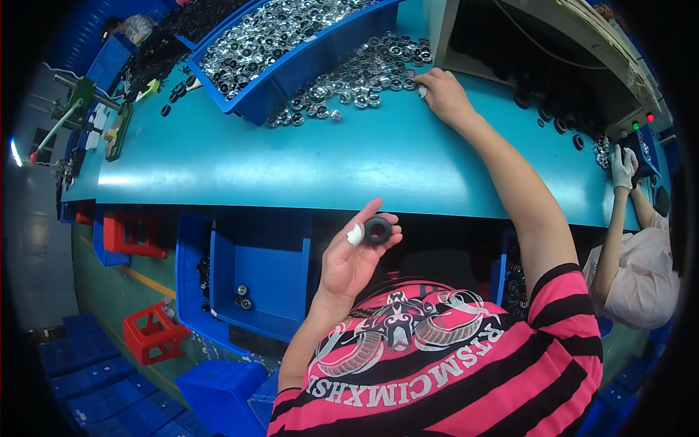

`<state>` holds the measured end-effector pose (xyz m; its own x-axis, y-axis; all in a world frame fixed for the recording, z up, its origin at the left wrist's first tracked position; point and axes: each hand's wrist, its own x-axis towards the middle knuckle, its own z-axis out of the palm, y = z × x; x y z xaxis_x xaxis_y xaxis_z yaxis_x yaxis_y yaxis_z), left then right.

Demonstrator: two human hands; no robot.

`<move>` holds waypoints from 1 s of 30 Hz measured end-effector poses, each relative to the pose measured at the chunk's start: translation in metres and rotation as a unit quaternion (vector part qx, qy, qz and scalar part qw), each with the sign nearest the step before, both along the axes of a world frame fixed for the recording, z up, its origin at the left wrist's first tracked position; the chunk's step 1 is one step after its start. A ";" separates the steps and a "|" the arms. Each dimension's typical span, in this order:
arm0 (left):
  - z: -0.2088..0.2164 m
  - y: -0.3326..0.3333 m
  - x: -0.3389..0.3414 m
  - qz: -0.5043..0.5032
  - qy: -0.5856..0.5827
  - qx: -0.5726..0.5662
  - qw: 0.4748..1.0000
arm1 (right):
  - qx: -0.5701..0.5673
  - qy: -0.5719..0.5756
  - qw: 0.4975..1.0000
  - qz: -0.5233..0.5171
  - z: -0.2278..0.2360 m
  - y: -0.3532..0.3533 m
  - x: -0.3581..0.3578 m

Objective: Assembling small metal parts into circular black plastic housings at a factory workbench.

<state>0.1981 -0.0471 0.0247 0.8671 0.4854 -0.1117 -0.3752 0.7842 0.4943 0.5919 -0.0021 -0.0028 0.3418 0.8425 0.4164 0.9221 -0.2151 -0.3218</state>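
My left hand (348, 264) is palm up in front of the bench edge, with a small black rubber tire (386, 237) held against its fingers. A white wrap (354, 234) covers one of its digits. Stretched far forward, my right hand (445, 96) has its fingers drawn together at the right end of a loose pile of shiny chrome wheel hubs (362, 97). Its fingertips meet beside the outermost hubs; what they pinch is too small to make out. Another bit of white wrap (423, 91) shows on this hand's thumb.
A blue bin (266, 102) heaped with hubs stands on the turquoise bench (291, 160). To the right, a pale open-fronted box (445, 36) has black tires before it. A co-worker's gloved hands (623, 167) work farther right. Below are a blue tray (262, 273) and red stool (154, 333).
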 end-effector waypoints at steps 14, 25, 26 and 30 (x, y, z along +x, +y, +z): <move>-0.011 -0.004 0.002 0.044 0.055 -0.082 0.994 | -0.024 0.507 0.840 0.191 0.064 -0.137 -0.141; -0.011 -0.009 0.005 0.032 0.069 -0.093 0.993 | -0.006 0.678 0.721 0.142 0.039 -0.161 -0.191; -0.011 -0.009 0.005 0.034 0.070 -0.087 0.993 | -0.003 0.686 0.713 0.142 0.036 -0.162 -0.192; -0.013 -0.011 0.006 0.050 0.084 -0.066 0.993 | 0.024 0.696 0.696 0.177 0.038 -0.164 -0.199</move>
<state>0.2045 -0.0584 0.0120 0.7791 0.5394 -0.3195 -0.3756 0.8096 0.4511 0.3932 -0.1663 0.0351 0.2169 0.9729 -0.0806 -0.2965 -0.0130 -0.9549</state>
